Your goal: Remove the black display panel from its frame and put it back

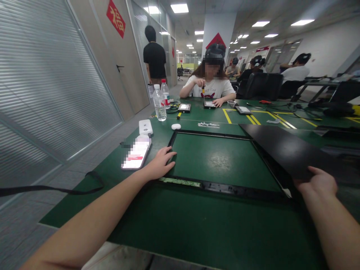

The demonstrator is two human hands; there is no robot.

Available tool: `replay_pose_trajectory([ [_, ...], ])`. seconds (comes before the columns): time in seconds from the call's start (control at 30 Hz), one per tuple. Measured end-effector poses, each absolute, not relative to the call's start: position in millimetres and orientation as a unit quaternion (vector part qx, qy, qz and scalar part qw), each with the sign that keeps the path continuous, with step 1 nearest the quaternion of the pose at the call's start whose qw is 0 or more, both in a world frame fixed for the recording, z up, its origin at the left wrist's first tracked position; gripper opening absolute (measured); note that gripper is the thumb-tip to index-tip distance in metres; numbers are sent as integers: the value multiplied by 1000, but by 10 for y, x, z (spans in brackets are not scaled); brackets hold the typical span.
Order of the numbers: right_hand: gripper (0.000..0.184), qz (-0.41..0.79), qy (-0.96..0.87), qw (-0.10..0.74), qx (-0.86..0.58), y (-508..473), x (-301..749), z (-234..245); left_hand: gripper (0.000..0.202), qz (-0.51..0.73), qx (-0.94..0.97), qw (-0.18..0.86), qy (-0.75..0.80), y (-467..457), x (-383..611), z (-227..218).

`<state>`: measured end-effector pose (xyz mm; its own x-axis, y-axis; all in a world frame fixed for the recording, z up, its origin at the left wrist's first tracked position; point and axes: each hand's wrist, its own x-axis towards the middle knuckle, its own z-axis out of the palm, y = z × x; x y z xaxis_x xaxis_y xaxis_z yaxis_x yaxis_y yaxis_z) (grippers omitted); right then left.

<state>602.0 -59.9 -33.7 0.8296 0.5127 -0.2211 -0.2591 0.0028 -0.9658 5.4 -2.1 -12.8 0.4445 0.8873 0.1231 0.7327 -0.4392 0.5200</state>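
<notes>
A black rectangular frame [239, 188] lies flat on the green table, with a green circuit strip [180, 182] along its near bar. My left hand [161, 162] rests at the frame's left side, fingers spread and reaching over its inner edge. On the right, my right hand [319, 183] grips the near edge of a flat black panel [284, 144], thumb on top and the other fingers hidden underneath. The panel is tilted over the frame's right side, its far left corner near the frame's far right corner.
Left of the frame lie a lit phone [137, 152], a white power bank [145, 127] and a small white case [176, 126]. Two bottles [159, 103] stand behind. Across the table [197, 221], a person [210, 80] works on a hard drive [209, 104] with a screwdriver.
</notes>
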Motion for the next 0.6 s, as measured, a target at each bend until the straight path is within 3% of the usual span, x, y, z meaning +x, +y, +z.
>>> replay_pose_trajectory([
  [0.27, 41, 289, 33, 741, -605, -618, 5874, -197, 56, 192, 823, 204, 494, -39, 59, -101],
  [0.6, 37, 305, 16, 822, -481, -696, 5557, 135, 56, 202, 821, 187, 501, -27, 65, -111],
])
